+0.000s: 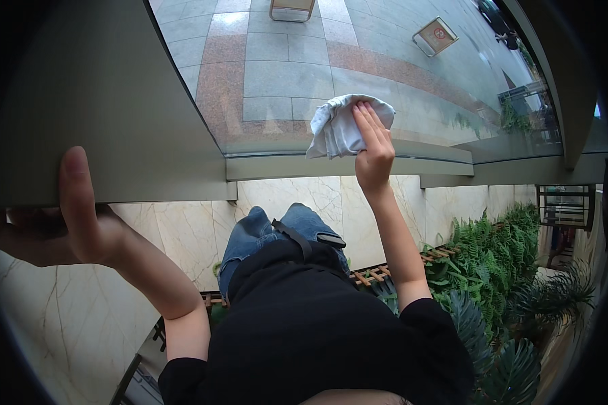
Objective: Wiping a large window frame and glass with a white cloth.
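Note:
My right hand presses a folded white cloth with straightened fingers against a large glass pane, near its bottom edge. Below the cloth runs the pane's grey frame. On the far left, my left hand grips the edge of a wide grey panel. Its thumb lies on the panel's face, and the other fingers curl beneath, partly hidden.
Behind me is a pale marble floor, with green ferns and large-leaved plants along wooden slats to the right. Through the glass, a sign stand stands on paving. A grey upright borders the pane's right side.

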Demonstrator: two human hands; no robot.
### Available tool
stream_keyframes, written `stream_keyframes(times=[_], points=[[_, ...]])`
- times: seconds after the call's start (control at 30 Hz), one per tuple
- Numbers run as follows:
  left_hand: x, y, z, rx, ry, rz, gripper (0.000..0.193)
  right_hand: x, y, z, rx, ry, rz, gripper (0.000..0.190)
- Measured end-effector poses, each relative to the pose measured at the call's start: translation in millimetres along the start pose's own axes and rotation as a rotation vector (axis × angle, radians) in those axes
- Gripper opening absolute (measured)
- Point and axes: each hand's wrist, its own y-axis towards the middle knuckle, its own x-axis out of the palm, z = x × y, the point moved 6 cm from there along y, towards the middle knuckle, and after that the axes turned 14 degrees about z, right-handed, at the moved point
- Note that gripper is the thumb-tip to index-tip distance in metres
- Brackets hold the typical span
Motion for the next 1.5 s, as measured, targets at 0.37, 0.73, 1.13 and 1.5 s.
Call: stream_keyframes(times=[0.37,0.73,1.13,1.5], points=[[-13.0,1.1,-12.7,-0.057,0.104,-0.012,0.061,8.8,-1.5,13.8,0.126,-0.044,-0.063,0.053],[-10.0,-2.3,-12.6,-0.105,0.063,0.010,0.066,-1.8,9.6,-8.5,0.003,0.055,0.030,0.055],[-7.4,5.6,5.3,0.019,0.247,-0.009,0.068,-20.7,-54.2,69.5,0.969,0.770,0.237,0.033],[-4.9,0.0,7.7,0.121,0.172,-0.002,0.063,6.2,91.4,-25.4,-0.242,0.048,0.457,0.033]])
